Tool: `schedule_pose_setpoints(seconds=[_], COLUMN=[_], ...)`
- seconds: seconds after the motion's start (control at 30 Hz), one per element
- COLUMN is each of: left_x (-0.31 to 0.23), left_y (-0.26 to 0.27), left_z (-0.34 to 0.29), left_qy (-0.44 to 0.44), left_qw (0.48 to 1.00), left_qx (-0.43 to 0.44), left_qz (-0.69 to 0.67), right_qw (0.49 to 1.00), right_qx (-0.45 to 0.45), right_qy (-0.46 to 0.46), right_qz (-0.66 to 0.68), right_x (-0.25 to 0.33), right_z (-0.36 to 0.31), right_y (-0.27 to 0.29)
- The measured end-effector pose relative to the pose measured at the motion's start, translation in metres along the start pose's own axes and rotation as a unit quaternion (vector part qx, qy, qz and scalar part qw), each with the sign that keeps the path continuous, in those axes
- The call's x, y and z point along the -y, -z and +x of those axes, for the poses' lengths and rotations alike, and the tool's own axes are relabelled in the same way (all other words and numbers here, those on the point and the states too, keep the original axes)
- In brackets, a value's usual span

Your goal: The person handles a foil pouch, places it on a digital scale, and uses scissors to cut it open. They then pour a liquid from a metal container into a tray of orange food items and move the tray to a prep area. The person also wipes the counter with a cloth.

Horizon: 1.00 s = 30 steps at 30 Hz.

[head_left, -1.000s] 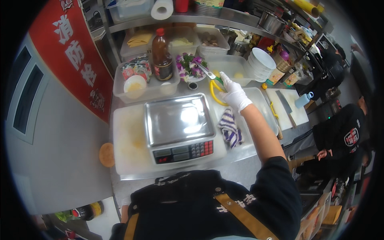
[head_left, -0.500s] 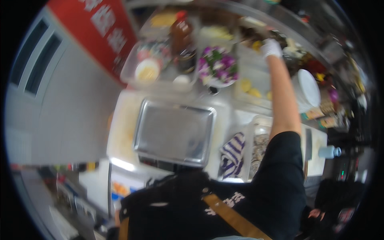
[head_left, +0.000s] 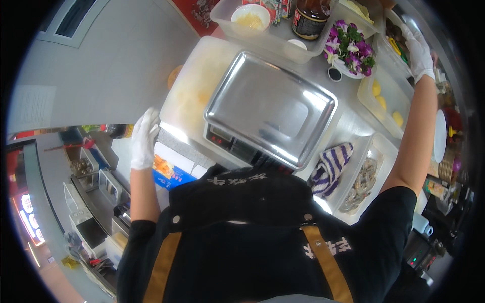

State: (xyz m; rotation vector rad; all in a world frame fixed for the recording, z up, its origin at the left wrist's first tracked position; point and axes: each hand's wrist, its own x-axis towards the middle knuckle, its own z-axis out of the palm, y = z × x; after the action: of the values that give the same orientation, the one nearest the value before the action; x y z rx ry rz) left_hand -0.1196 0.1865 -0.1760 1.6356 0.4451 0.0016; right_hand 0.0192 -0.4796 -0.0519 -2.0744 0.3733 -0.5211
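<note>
My left hand (head_left: 144,140), in a white glove, is raised beside the near-left corner of a white cutting board (head_left: 189,96). Its fingers are stretched out, with nothing in them. At the upper right my right hand (head_left: 420,54), also gloved in white, is over a container holding dark items and something with yellow and green parts (head_left: 396,48). Its fingers look extended, and I see nothing held. Between my arms, a digital scale (head_left: 221,139) carries a shiny steel tray (head_left: 273,106) that lies tilted in view.
Around the tray are a striped cloth (head_left: 332,169), a tub of shrimp (head_left: 361,187), a bowl of purple flowers (head_left: 351,53) and a tub with yellow pieces (head_left: 379,101). A clear bin (head_left: 273,43) holds a sauce bottle (head_left: 310,20). A blue box (head_left: 169,174) stands near my left forearm.
My view has turned and come nearer the counter. My left hand has come into sight at the left. My right arm still reaches to the far right containers.
</note>
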Motion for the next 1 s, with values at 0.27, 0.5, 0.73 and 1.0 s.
schedule_pose_setpoints(seconds=[0.27, 0.5, 0.73, 1.0], left_x=[0.037, 0.085, 0.096, 0.087], left_y=[-0.073, -0.083, -0.101, -0.103], left_z=[0.035, 0.062, 0.071, 0.059], left_qy=[0.085, 0.087, 0.056, 0.186], left_qw=[0.945, 0.888, 0.847, 0.856], left_qx=[0.314, 0.435, 0.528, 0.461], left_qz=[0.029, 0.123, -0.024, -0.144], right_qw=[0.999, 0.889, 0.899, 0.857], right_qx=[0.02, -0.13, -0.107, -0.156], right_qy=[-0.014, -0.353, -0.316, -0.305], right_qz=[0.021, 0.261, 0.285, 0.384], right_x=[0.019, -0.014, -0.019, -0.028], right_z=[-0.193, -0.397, -0.441, -0.429], right_y=[-0.028, -0.089, -0.164, -0.189])
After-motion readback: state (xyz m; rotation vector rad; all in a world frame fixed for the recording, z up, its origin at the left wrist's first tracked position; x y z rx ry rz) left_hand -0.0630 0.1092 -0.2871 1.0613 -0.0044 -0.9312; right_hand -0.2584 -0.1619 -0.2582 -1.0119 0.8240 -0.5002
